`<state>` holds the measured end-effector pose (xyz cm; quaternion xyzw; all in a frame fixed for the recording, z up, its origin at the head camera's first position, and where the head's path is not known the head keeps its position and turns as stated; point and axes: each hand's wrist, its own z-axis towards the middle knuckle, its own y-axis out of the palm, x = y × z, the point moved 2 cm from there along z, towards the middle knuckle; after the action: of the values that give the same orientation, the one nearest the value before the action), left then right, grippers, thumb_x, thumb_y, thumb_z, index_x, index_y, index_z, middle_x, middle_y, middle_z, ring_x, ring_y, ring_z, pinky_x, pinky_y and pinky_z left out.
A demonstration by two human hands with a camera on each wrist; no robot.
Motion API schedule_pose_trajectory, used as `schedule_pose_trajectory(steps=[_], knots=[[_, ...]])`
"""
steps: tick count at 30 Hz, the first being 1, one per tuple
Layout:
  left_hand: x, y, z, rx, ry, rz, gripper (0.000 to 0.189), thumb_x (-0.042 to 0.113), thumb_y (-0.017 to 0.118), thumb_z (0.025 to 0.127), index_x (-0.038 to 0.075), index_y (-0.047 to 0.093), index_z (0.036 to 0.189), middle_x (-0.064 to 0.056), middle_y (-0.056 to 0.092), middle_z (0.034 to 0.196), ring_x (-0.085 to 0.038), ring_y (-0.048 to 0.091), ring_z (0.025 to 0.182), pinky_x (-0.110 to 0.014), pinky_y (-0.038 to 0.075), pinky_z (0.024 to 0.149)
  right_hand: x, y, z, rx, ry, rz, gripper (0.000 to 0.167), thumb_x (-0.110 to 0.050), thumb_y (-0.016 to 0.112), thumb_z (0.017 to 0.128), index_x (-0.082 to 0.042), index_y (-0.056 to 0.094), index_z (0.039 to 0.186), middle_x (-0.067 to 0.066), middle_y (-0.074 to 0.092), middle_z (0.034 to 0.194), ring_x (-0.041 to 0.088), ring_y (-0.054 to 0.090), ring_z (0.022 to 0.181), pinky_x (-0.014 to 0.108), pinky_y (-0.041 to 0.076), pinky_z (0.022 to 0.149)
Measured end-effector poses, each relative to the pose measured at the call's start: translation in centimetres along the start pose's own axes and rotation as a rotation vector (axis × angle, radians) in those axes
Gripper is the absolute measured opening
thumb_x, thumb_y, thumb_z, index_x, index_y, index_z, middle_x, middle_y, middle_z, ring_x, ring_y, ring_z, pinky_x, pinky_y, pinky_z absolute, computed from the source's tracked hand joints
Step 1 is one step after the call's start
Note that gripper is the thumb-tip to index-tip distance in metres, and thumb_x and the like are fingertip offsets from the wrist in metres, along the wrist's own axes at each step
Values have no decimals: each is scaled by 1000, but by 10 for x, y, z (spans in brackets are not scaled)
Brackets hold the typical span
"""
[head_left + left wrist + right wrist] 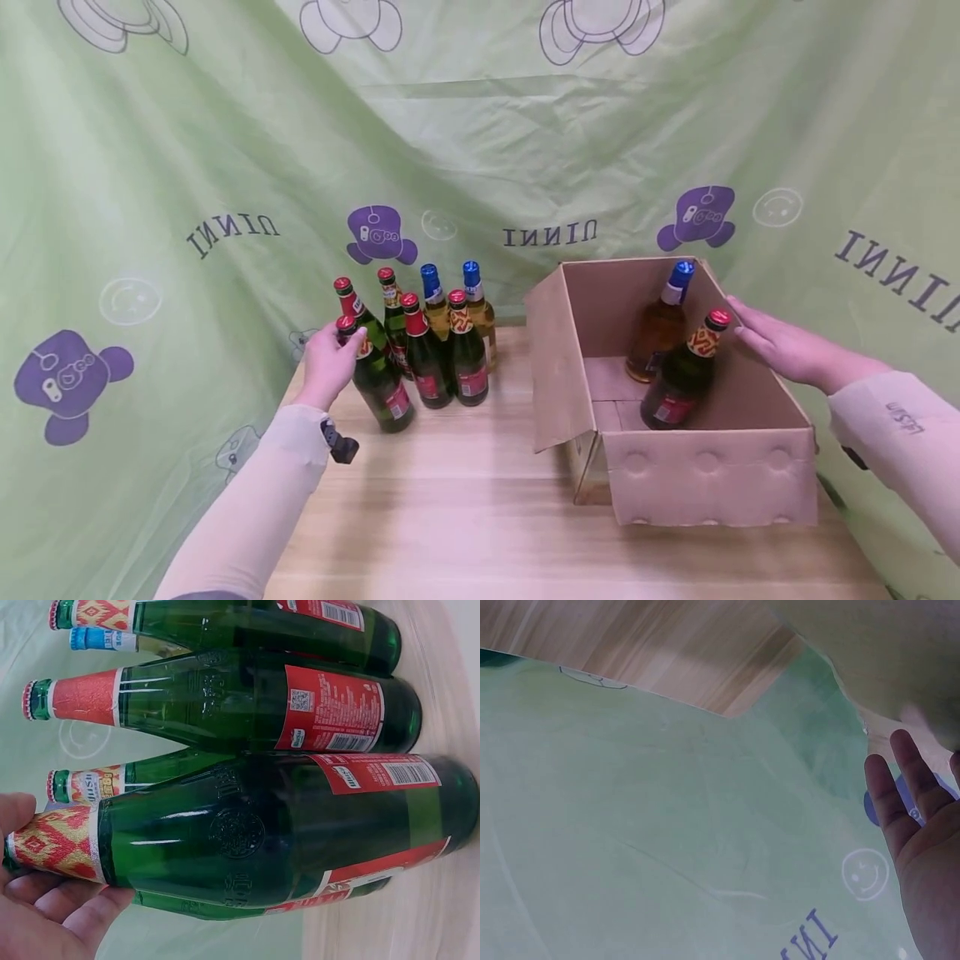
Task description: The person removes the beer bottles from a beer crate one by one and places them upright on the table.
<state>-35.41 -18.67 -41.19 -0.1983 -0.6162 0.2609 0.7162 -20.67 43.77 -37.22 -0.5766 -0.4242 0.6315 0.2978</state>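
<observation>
My left hand (330,362) grips the neck of a green beer bottle (382,394) with a red cap and a patterned neck label. In the left wrist view the fingers and thumb close around that gold-and-red label, and the bottle's base is near the table. Behind and beside it stand several more bottles, among them a green one with a red neck label (431,367) and a blue-capped one (480,312). My right hand (780,342), fingers extended, touches the right side of an open cardboard box (708,475). Inside are a blue-capped brown bottle (656,333) and a red-capped green bottle (682,375).
The wooden table (450,517) extends in front of the bottles and box. A flap (555,367) sticks out on the box's left side, and another folds down at the front. A green printed curtain (450,150) hangs behind and along both sides.
</observation>
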Motion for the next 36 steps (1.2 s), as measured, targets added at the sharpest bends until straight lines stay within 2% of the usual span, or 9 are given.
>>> schedule_pose_trajectory(steps=[5,7,11,15,19,22,26,31,36], knots=[[0,4,5,-4,-5,-39,42,28,62,105,-7,61,127,-27,68,111,-38,66,96,-52,55,86,0,3,0,17,-23,1,58,-17,31,114,14,8,157,42,8,160,61,8,146,19,-6,118],[1,6,9,7,-3,-54,40,26,63,104,-7,61,127,-27,68,111,-39,65,96,-52,54,86,0,2,1,30,-31,-1,58,-17,32,113,14,9,157,42,8,160,61,9,146,14,-6,115],[6,12,18,37,10,-57,36,24,65,103,-5,63,124,-25,69,107,-36,64,92,-48,54,82,1,-1,-2,35,-20,-8,58,-18,31,114,14,9,157,41,8,160,60,8,147,13,-6,114],[10,18,22,37,30,-78,34,24,65,104,-4,64,121,-24,69,106,-33,63,90,-44,53,79,-2,-4,-6,41,-8,-1,58,-17,32,113,14,10,157,42,9,160,61,9,147,13,-5,114],[7,21,20,37,19,-100,31,24,65,103,-3,63,118,-21,68,103,-30,60,87,-39,50,75,-7,-4,-6,26,11,13,59,-19,33,114,13,10,158,40,8,161,60,8,147,38,1,125],[1,20,17,57,5,-79,28,23,65,103,-2,63,116,-19,67,99,-28,57,83,-36,48,71,-10,0,-3,2,18,13,60,-20,35,113,12,11,158,39,8,162,59,9,147,55,5,124],[-5,21,16,73,25,-65,27,23,66,103,-2,63,114,-19,67,96,-27,56,81,-35,47,69,-9,4,-2,1,8,17,60,-18,35,113,14,12,157,41,9,161,60,10,146,52,5,124],[-2,23,19,58,23,-96,27,24,66,103,-1,62,112,-18,64,96,-28,55,82,-36,46,70,-6,2,-2,15,-3,13,59,-18,34,113,14,11,157,41,9,161,60,10,147,44,2,125],[3,24,22,57,-2,-104,28,22,66,102,-2,60,115,-18,64,102,-29,57,89,-38,49,76,-6,-1,-1,-1,15,0,59,-19,34,113,13,11,158,40,8,161,59,9,147,55,6,124]])
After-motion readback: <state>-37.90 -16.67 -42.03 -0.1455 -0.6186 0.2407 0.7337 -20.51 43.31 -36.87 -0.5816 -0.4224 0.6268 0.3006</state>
